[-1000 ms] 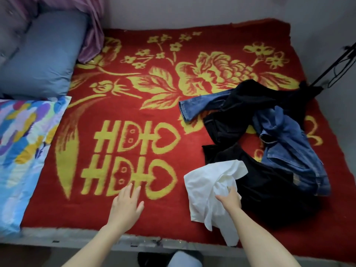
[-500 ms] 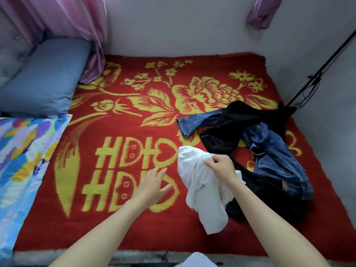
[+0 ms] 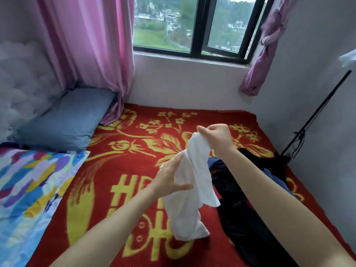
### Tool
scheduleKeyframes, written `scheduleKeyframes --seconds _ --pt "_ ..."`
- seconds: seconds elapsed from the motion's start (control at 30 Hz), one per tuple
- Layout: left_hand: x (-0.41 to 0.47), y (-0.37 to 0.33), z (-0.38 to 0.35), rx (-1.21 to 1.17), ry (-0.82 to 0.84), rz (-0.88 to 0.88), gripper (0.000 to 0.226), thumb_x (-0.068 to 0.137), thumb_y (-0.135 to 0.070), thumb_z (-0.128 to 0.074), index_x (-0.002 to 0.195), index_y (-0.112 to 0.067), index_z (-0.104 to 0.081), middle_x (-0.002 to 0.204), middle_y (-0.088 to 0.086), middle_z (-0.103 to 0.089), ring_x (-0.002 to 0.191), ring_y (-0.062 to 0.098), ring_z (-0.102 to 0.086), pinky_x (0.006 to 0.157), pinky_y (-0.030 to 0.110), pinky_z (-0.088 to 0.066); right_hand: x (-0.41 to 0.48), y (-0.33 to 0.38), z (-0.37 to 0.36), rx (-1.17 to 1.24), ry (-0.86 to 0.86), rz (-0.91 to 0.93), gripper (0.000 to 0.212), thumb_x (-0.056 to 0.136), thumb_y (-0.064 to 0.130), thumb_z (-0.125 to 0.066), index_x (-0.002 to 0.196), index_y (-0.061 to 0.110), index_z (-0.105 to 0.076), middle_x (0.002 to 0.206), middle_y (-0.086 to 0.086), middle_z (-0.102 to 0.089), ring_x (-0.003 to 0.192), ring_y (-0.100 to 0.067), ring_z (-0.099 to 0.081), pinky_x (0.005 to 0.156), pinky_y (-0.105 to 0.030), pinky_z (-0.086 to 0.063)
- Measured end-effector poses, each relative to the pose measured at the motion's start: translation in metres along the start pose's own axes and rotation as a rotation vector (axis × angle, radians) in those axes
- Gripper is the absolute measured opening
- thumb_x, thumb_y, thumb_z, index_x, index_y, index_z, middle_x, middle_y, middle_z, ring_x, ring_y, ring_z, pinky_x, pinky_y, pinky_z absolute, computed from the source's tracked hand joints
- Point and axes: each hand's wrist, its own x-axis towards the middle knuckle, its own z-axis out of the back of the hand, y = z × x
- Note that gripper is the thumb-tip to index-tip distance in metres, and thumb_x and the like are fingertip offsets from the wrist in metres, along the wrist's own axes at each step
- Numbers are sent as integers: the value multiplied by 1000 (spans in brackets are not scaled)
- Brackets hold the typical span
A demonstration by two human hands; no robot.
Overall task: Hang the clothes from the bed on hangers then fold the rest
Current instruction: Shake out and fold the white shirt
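- Your left hand (image 3: 168, 178) pinches the crumpled white cloth garment (image 3: 185, 212) midway, thumb across it, above the red-and-yellow flowered blanket (image 3: 107, 189).
- Your right hand (image 3: 217, 137) grips its top end, fingers curled.
- Bare blanket stretches left; the black and blue heap of clothes (image 3: 237, 228) lies right, partly hidden behind your forearm.

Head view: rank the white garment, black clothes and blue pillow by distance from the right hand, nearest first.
1. white garment: pinched at its top end by the right hand, so touching.
2. black clothes: heaped just below that hand, on its right side.
3. blue pillow: far off to the left, plainly the farthest.
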Motion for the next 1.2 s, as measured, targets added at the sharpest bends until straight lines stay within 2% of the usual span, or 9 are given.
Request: scheduleKeyframes --seconds 0.13,0.27,0.4,0.57,0.73,0.9,1.03,1.1,1.2 --pt "6 -1 40 44 -195 -131 53 83 -13 -70 133 -13 -52 119 11 -62 110 27 -57 91 43 -46 9 42 -19 131 2 -3 49 83 14 -69 44 10 -40 33 11 -33 31 -4 -31 37 -14 -26" --pt "10 -4 84 236 -297 -215 5 77 -10 -75 80 -7 -77 108 14 -66 103 29 -56 84 39 -46 10 53 -32 208 -59 -22 43 85 14 -67 53 8 -38 60 -6 -31 55 -23 -33 53 -30 -29" --pt "4 -1 133 165 -357 -200 3 74 -5 -75 77 -4 -76 108 13 -65 100 15 -55 87 25 -41 20 48 -24 105 -207 -34 35 84 13 -67 57 0 -49 61 -9 -41 54 -23 -42 49 -29 -38" --pt "-6 -2 190 -199 -688 56 11 88 -13 -63 81 -7 -69 89 2 -62 65 -10 -54 61 8 -40 27 25 3 122 -313 -250 34 82 4 -66 54 5 -48 46 -4 -47 36 -12 -46 34 -14 -34" --pt "2 -23 194 -310 -790 63 21 90 -14 -60 70 -18 -65 56 -19 -54 51 -5 -44 51 7 -36 27 20 -5 -78 -164 -192 44 76 6 -62 47 14 -30 52 0 -25 50 -17 -23 51 -28 -20" --pt "9 -49 204 -417 -846 -5 18 91 -13 -58 85 -28 -66 61 -28 -63 59 -12 -54 58 5 -42 28 13 -4 -69 18 -243 30 78 7 -57 54 10 -41 60 -5 -37 57 -18 -32 54 -27 -25" --pt "12 -67 205 -401 -751 -73 37 90 -11 -58 68 -37 -72 57 -22 -62 55 -8 -52 55 8 -43 24 -2 -12 -72 130 -264 14 88 22 -55 82 10 -51 83 -8 -43 77 -20 -37 65 -30 -30" --pt "14 -76 206 -379 -722 -79 40 90 -13 -59 65 -41 -72 58 -22 -62 55 -7 -53 55 10 -44 18 -4 -19 -83 163 -211 30 94 33 -52 95 2 -55 94 -8 -52 84 -20 -46 68 -30 -38" --pt "15 -83 204 -326 -678 -89 33 89 -13 -62 68 -37 -71 60 -22 -65 58 -9 -55 59 9 -45 4 3 -32 -97 259 40 65 88 43 -58 139 8 -37 136 -6 -45 123 -17 -43 100 -30 -35"
